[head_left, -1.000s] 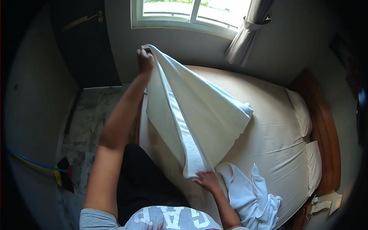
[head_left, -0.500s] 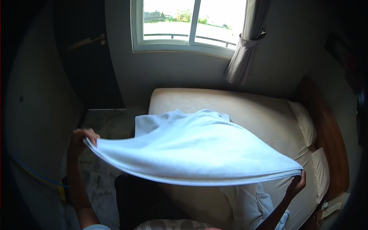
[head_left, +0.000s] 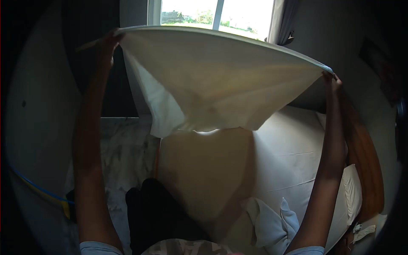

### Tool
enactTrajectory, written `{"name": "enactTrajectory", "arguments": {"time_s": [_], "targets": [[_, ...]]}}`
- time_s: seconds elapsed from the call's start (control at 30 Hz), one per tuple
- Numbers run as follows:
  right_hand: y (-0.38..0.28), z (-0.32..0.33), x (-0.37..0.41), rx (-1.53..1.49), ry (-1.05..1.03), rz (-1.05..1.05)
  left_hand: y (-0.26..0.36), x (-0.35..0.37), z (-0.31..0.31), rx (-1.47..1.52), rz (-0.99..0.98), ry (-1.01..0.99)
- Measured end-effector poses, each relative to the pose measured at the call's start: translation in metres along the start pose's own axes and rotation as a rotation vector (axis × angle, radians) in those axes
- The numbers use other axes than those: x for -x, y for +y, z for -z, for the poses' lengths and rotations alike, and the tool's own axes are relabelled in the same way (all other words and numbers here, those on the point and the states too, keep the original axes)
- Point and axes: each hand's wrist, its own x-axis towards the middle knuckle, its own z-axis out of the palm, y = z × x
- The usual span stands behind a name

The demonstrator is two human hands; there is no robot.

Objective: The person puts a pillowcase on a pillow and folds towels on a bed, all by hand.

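A large light-coloured cloth [head_left: 221,68] hangs stretched between my two raised hands, its top edge crossing in front of the window. My left hand [head_left: 111,42] is closed on its upper left corner, and my right hand [head_left: 331,80] grips the upper right corner. The lower part droops in folds above the bed [head_left: 289,148]. On the near side of the bed lies a crumpled white cloth [head_left: 274,225], untouched by either hand.
Beyond the cloth are a window [head_left: 246,15] and a tied curtain [head_left: 284,25]. A dark door [head_left: 91,72] stands at the left. To the right are a wooden headboard [head_left: 367,170] and a pillow [head_left: 352,195]. Marble floor [head_left: 127,157] shows left of the bed.
Both hands have risen with the cloth's corners, lifting it from low over the bed to window height. Its underside now faces me, and more of the bed's near part shows.
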Motion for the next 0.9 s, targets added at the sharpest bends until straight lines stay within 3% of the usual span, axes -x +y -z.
{"name": "enactTrajectory", "arguments": {"time_s": [0.1,0.2,0.3,0.4,0.5,0.57,0.6,0.67,0.7,0.73,0.83,0.87,0.9], "targets": [[0.012,0.037,0.007,-0.374,-0.051,-0.020,0.047,0.008,0.009,-0.154,0.020,-0.084],[0.068,0.067,0.039,-0.124,-0.089,-0.113,0.067,0.068,0.018,-0.399,0.106,-0.305],[0.083,0.081,0.108,0.233,-0.171,-0.084,0.065,0.143,0.026,-0.370,0.302,-0.505],[0.107,0.102,0.177,0.339,-0.196,-0.133,0.061,0.225,0.035,-0.353,0.480,-0.710],[0.139,0.136,0.217,0.301,-0.215,-0.193,0.064,0.276,0.032,-0.319,0.608,-0.781],[0.155,0.164,0.261,0.535,-0.220,-0.286,0.061,0.326,0.020,-0.321,0.624,-0.847],[0.163,0.174,0.287,0.779,-0.305,-0.245,0.058,0.351,0.009,-0.344,0.587,-0.888],[0.173,0.177,0.346,0.922,-0.653,-0.331,0.051,0.393,-0.023,-0.342,0.707,-0.955],[0.146,0.147,0.372,1.026,-0.731,-0.518,0.040,0.417,-0.036,-0.280,0.661,-0.951],[0.146,0.132,0.411,0.859,-0.754,-0.172,0.032,0.431,-0.049,-0.220,0.610,-0.947],[0.028,0.023,0.491,0.167,-1.111,-0.285,0.024,0.433,-0.090,-0.253,0.542,-0.778],[0.000,-0.006,0.509,0.014,-1.159,-0.044,0.021,0.426,-0.102,-0.232,0.481,-0.717],[-0.025,-0.031,0.518,0.010,-1.090,0.031,0.027,0.416,-0.112,-0.260,0.399,-0.727]]}}
